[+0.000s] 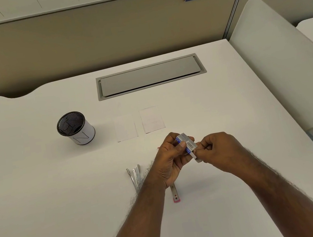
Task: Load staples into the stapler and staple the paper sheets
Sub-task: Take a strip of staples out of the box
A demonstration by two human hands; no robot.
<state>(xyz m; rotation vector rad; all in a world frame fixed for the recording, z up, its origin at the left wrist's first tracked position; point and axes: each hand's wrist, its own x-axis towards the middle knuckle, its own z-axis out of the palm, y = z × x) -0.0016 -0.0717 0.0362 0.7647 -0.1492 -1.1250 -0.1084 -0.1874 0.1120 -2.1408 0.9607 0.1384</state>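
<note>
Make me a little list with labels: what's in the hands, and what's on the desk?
left hand: holds the staple box
right hand: pulls the inner tray out of the box
stapler: lies on the desk, partly hidden under the left hand
metal parts: beside the left wrist
paper sheets: two, side by side
mesh cup: far left
</note>
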